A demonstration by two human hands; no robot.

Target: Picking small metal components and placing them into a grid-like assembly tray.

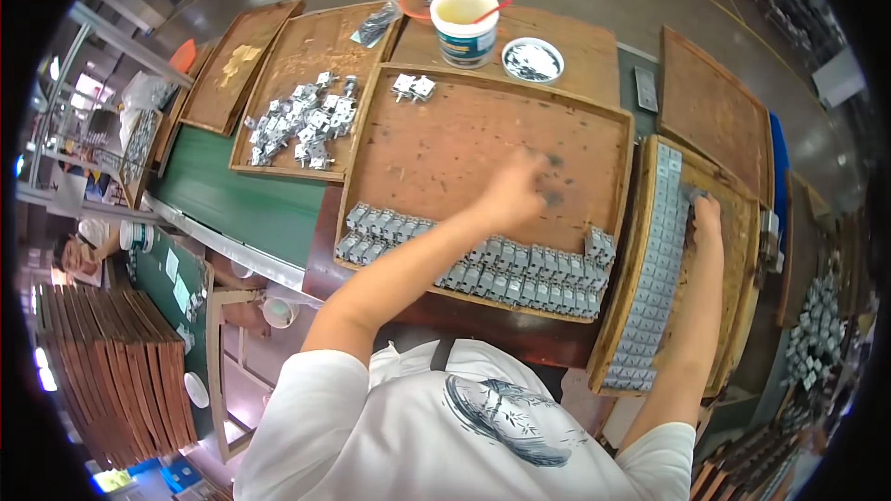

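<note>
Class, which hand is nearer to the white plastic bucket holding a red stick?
Left. The left hand is over the brown wooden tray in front of the bucket; the right hand is farther off, to its right.

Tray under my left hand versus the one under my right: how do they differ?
The middle tray, under your left hand, has grey parts mainly along its near edge; the right tray, under your right hand, has flatter-looking grey blocks packed along its left side. The middle tray looks wider, the right tray narrower. The middle tray is redder, the right tray yellower. Both are rimmed and wooden.
</note>
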